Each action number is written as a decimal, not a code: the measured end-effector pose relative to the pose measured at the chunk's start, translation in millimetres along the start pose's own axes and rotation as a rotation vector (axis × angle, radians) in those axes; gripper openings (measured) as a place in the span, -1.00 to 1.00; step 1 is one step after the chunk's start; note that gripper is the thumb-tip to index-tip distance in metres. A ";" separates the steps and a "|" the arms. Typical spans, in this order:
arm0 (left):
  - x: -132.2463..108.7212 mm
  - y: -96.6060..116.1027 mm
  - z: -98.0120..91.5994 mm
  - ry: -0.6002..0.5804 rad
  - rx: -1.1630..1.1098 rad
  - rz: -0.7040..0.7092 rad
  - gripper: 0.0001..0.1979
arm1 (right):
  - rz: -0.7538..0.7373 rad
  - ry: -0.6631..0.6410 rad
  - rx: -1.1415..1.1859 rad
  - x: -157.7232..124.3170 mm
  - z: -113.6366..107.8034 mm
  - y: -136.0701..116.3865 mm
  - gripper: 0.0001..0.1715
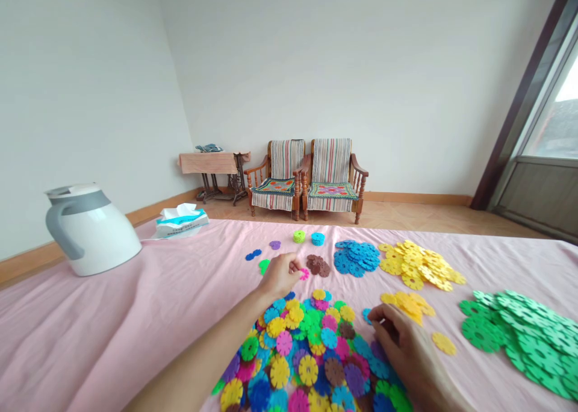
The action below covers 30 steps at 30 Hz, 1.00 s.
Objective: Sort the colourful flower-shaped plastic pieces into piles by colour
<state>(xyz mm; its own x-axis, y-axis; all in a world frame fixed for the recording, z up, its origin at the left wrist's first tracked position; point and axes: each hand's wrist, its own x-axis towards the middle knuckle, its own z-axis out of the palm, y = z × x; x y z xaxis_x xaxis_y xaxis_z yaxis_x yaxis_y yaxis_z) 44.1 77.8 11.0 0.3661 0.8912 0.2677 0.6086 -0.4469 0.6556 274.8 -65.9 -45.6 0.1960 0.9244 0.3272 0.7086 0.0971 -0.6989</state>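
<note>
My left hand (280, 276) reaches past the near pile, its fingers closed at the edge of a pink snowflake disc (305, 274). Just right of that disc lies a small heap of brown discs (318, 265); a green disc (263, 267) is partly hidden behind the hand. My right hand (401, 335) is closed, thumb and index finger together at a blue snowflake disc (366, 315). Below and between both arms spreads a mixed pile of coloured snowflake discs (307, 370). Small orange-yellow discs (410, 304) lie just beyond my right hand.
Farther back are blue (356, 257) and yellow heaps (418, 262), a lime stack (298, 237) and a light-blue stack (318, 239). Large green discs (524, 333) lie right. A white jug (97, 234) and tissue pack (181, 220) stand left on the pink cloth (149, 315).
</note>
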 end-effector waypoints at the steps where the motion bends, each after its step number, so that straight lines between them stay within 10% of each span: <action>1: 5.4 -9.0 -2.7 0.040 0.020 -0.026 -0.93 | -0.002 -0.003 0.005 -0.4 -0.1 -0.5 -0.77; 7: 11.7 -35.1 -11.7 0.132 0.108 -0.070 -0.85 | 0.000 -0.019 -0.020 -2.7 -2.0 -7.8 -0.78; 17: -23.4 23.4 -4.0 -0.307 0.116 0.365 -0.89 | -0.007 -0.033 -0.032 -0.8 -1.4 -5.1 -0.76; 30: -23.6 33.8 9.4 -0.333 0.437 0.570 -0.87 | -0.006 -0.035 -0.011 -0.8 -1.8 -5.8 -0.77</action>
<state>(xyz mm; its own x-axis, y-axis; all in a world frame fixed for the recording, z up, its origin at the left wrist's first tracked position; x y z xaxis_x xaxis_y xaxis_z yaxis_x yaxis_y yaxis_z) 62.7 41.0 20.2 0.8541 0.4765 0.2086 0.4598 -0.8791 0.1253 271.7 -67.9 -40.7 0.1683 0.9360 0.3091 0.7174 0.0988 -0.6896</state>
